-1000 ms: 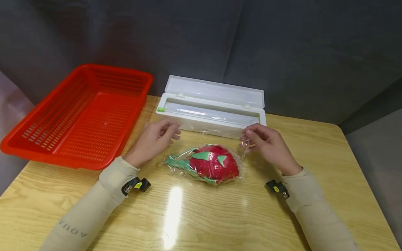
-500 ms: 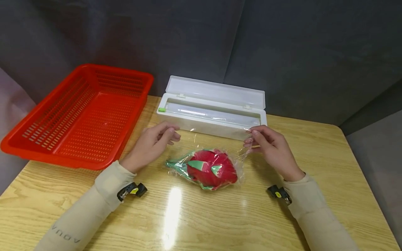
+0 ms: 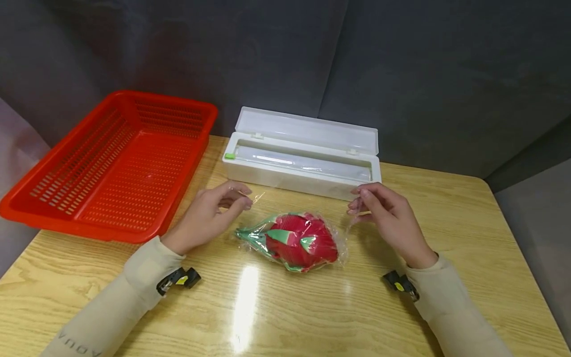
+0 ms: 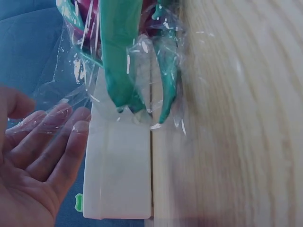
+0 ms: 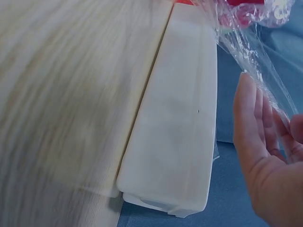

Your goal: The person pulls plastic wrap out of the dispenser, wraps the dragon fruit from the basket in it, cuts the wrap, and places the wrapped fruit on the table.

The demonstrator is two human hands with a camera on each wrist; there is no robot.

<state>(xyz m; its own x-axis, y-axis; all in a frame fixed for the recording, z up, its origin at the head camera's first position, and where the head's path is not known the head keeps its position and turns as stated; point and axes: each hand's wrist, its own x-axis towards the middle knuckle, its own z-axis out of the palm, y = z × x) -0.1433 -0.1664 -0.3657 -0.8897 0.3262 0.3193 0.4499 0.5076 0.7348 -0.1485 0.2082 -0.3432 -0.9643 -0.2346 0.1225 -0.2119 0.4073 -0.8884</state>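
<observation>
A red and green dragon fruit [image 3: 296,243] lies on the table wrapped in clear cling film [image 3: 341,245], its green tips pointing left. To its upper left, my left hand [image 3: 214,213] has thumb and fingers bent around a loose edge of the film. In the left wrist view, thin film [image 4: 78,97] stretches from the fruit's green tips over those fingers. My right hand [image 3: 394,223], at the fruit's upper right, pinches a gathered strand of film between thumb and fingers. From the right wrist, this twisted strand [image 5: 251,61] runs up toward the fruit.
Behind the fruit stands a white cling film dispenser [image 3: 285,178] with its lid [image 3: 308,130] raised and a film roll [image 3: 303,162] inside. A red plastic basket [image 3: 153,233] sits at the left. A dark curtain [image 3: 424,89] hangs behind the table [image 3: 294,317].
My left hand has drawn a little left and toward me, and my right hand slightly right and toward me. The wrapped dragon fruit has turned a little and shifted toward me.
</observation>
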